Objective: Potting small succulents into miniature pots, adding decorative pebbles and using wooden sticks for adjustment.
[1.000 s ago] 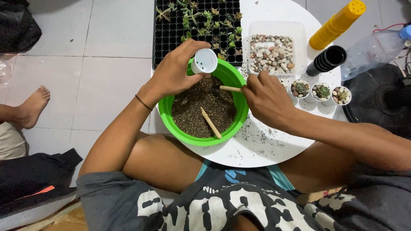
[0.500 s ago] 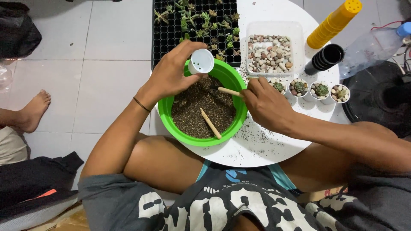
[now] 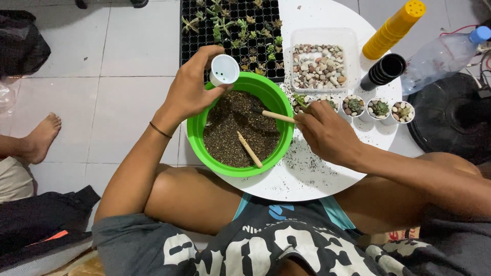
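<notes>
A wooden-handled tool [image 3: 272, 115] is pinched at its near end by the fingers of the right hand [image 3: 321, 132]. Its long axis lies almost level across the view, the dark tip pointing left into the soil of the green bowl [image 3: 197, 134], just above the surface near the middle. A second wooden stick [image 3: 249, 149] lies loose on the soil, slanted from upper left to lower right.

A small white pot [image 3: 224, 69] is gripped by the left hand [image 3: 190, 93], thumb and fingers curled round its wall. The pot is tilted, mouth turned toward the camera, over the bowl's far left rim.

Against the frame one second earlier, the pot has been shifted left and slightly up, and the tool tip lowered further into the bowl.

Beyond, a clear tray of pebbles [image 3: 319, 65] and a black seedling tray [image 3: 197, 38] are noted on the white table [image 3: 307, 179].
</notes>
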